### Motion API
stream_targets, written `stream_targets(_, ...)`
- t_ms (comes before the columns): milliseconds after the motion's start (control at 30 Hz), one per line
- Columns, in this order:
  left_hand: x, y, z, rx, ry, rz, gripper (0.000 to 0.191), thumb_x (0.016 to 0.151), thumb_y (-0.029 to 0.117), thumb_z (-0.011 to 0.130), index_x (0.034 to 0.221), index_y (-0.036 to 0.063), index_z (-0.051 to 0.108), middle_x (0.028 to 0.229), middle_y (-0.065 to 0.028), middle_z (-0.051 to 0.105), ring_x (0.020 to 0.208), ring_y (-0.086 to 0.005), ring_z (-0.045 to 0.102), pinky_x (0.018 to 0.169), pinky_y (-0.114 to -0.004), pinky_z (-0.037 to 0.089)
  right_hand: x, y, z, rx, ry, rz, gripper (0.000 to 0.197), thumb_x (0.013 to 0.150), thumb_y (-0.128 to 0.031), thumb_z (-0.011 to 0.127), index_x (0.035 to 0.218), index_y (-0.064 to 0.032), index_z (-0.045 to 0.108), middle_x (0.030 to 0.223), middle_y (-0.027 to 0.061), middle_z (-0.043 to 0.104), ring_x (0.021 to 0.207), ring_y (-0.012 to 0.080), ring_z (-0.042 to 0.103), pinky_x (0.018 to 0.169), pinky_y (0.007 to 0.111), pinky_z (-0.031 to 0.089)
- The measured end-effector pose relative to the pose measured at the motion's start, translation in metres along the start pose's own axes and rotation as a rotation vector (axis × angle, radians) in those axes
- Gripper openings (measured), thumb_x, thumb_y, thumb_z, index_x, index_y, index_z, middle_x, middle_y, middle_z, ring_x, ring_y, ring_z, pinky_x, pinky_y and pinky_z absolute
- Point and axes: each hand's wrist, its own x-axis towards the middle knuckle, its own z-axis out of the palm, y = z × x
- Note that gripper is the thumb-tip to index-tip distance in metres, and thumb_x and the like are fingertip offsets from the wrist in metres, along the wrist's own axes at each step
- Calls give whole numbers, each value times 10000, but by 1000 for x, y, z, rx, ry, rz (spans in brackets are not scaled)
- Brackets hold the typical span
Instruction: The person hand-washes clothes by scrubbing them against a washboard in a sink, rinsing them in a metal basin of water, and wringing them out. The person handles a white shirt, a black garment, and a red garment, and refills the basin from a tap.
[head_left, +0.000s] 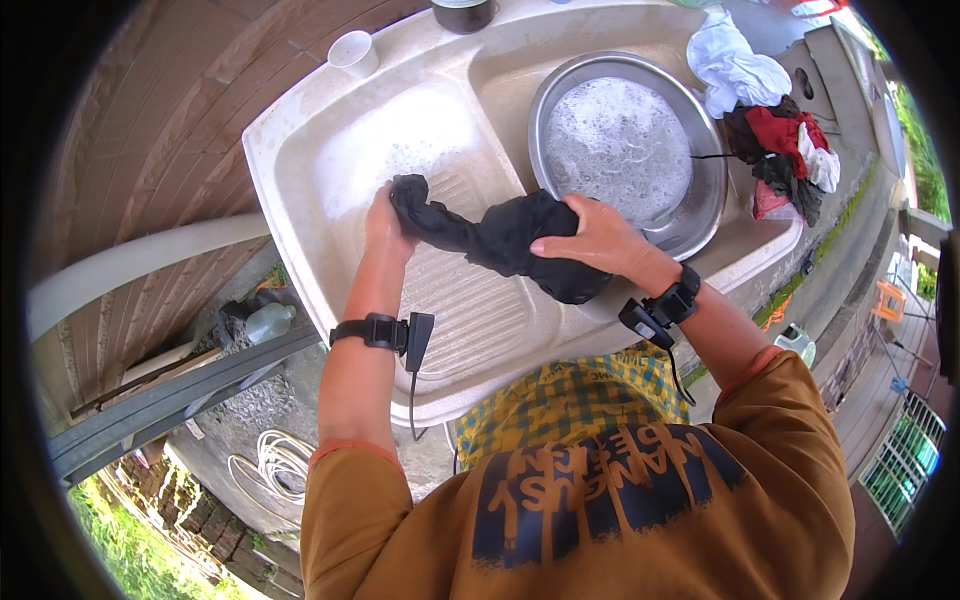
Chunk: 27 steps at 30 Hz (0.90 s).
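A bunched black cloth garment (480, 232) stretches between my two hands above a laundry sink (420, 405). My left hand (388, 221) grips its narrow, rolled end. Over the thicker right end, my right hand (592, 238) is closed with the thumb toward me. Beneath the cloth lies the sink's ribbed washboard slope (472, 315), and white suds (412, 131) cover the basin's far part. To the right, a round metal basin (551, 94) holds foamy water (619, 142); its near rim is partly hidden by my right hand and the garment.
Wet clothes in red, black and white (787, 150) are heaped on the right ledge, beside a white cloth (735, 64). A white cup (353, 54) and a dark-filled container (463, 15) stand on the far rim. A coiled hose (274, 469) lies on the ground at left.
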Motion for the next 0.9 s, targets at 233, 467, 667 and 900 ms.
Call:
stream_targets(233,-79,-8,141,-213,-275,15,359,1015,298,374,1115,39,602,1103,-99,646,1044,-260,607,946,-419,478,-43,121,-120,787,672,336,469,869,-340,711,1099,61,632,984,113,692,855,157,657,763,285,522)
stream_targets(467,-36,-59,256,417,-249,137,505,997,366,439,1368,23,417,1308,-159,531,1244,-281,487,1024,-456,405,-37,236,-158,-56,516,624,569,867,-528,581,1052,6,648,1068,265,652,1056,407,609,909,456,470)
stream_targets(667,39,-122,322,1431,-143,797,697,826,319,679,1406,65,389,1439,-179,366,1333,-328,363,1072,-465,332,18,262,-173,-124,433,336,455,823,-346,672,1110,0,603,1080,195,640,1027,369,605,876,439,490)
stream_targets(900,62,-186,355,2031,-82,668,1019,690,409,805,1517,198,249,1563,-119,214,1434,-342,214,1090,-612,249,73,292,-152,-269,297,109,294,799,-285,684,987,-64,634,1041,115,631,1024,312,597,873,444,457)
